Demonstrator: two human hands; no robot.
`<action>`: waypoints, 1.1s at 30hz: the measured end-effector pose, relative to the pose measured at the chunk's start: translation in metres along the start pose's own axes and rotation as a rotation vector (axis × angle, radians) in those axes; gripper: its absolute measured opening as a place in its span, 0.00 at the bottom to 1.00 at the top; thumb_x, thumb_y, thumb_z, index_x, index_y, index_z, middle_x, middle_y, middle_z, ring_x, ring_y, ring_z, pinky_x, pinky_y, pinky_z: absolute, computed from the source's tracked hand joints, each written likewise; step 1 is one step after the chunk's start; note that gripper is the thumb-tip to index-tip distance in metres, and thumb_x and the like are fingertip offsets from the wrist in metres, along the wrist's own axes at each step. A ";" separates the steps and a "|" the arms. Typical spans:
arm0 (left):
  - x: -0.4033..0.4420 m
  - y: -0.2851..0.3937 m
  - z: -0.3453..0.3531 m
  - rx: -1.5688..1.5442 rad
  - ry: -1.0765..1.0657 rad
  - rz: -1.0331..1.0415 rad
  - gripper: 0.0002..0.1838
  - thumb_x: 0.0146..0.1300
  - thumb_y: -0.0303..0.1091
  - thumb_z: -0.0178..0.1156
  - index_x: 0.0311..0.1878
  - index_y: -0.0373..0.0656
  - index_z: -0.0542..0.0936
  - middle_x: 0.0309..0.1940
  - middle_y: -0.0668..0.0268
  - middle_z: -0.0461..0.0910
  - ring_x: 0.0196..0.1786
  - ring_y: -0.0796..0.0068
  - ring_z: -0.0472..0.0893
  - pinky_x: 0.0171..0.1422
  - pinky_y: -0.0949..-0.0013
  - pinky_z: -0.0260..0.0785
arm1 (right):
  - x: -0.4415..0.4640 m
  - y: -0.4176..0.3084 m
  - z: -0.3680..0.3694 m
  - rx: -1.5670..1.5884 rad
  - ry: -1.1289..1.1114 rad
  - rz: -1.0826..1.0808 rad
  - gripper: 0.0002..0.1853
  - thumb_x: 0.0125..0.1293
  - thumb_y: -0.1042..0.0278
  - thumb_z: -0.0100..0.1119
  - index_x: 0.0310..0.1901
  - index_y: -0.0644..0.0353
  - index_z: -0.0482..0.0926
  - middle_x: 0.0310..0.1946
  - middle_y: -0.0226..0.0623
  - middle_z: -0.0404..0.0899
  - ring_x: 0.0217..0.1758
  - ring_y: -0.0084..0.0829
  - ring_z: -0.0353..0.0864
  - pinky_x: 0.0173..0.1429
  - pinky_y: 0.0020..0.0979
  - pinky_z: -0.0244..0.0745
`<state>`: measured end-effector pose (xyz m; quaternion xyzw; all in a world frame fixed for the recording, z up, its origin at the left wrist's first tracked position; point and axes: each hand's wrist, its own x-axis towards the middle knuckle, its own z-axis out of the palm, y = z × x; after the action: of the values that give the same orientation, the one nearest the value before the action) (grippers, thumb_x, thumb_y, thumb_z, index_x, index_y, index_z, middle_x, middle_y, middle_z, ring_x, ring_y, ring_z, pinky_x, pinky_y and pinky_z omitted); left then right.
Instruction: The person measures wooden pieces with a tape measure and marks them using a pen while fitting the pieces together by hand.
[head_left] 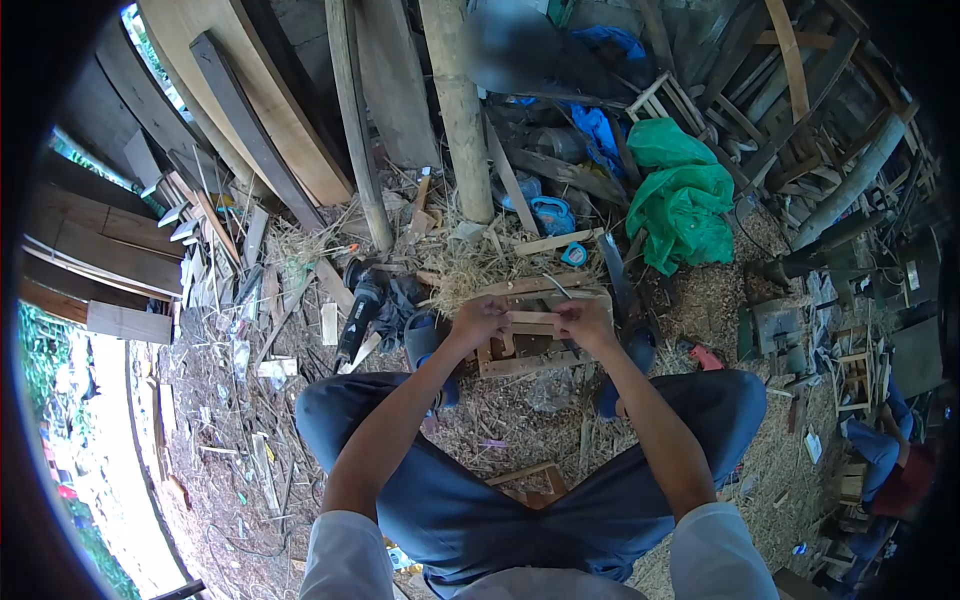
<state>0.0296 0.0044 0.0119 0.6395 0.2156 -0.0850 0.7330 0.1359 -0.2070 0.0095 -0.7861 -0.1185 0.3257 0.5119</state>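
My left hand (481,322) and my right hand (586,323) pinch opposite ends of a short, pale wood strip (533,318). They hold it level in front of me, between my knees. Under the strip sits a low wooden frame or block (530,366), partly hidden by my hands. Just beyond my hands lies a longer wooden board (530,287). A flat grey blade, like a handsaw's (618,272), leans to the right of my right hand. Farther off, a blue tape measure (574,254) rests on the debris.
A dark power tool (362,312) lies left of my feet, and a red tool (705,356) lies to the right. A green plastic sheet (680,195) is heaped beyond. Posts (458,110) and boards (260,100) stand ahead. Another person (890,460) sits at far right.
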 end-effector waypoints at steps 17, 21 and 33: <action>0.002 -0.026 0.006 0.243 0.165 0.031 0.18 0.56 0.34 0.67 0.46 0.34 0.76 0.31 0.61 0.80 0.34 0.75 0.80 0.39 0.71 0.74 | -0.008 -0.005 0.006 0.024 0.054 0.070 0.07 0.60 0.79 0.56 0.40 0.67 0.81 0.27 0.42 0.83 0.27 0.28 0.83 0.31 0.30 0.76; 0.004 -0.050 0.008 0.558 0.275 0.134 0.18 0.54 0.33 0.68 0.45 0.35 0.77 0.31 0.60 0.81 0.29 0.74 0.81 0.34 0.70 0.74 | -0.010 -0.007 0.006 -0.143 0.103 0.032 0.08 0.60 0.79 0.55 0.39 0.68 0.81 0.25 0.42 0.83 0.27 0.29 0.84 0.32 0.31 0.78; 0.008 -0.010 0.008 -0.209 0.058 -0.187 0.16 0.59 0.30 0.62 0.47 0.32 0.73 0.37 0.59 0.79 0.39 0.69 0.81 0.48 0.68 0.76 | 0.003 -0.015 -0.007 0.092 0.048 0.030 0.14 0.62 0.79 0.56 0.50 0.66 0.76 0.32 0.42 0.81 0.34 0.30 0.83 0.35 0.30 0.80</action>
<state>0.0349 -0.0033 0.0004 0.5390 0.3030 -0.1114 0.7780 0.1451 -0.2039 0.0234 -0.7709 -0.0793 0.3195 0.5453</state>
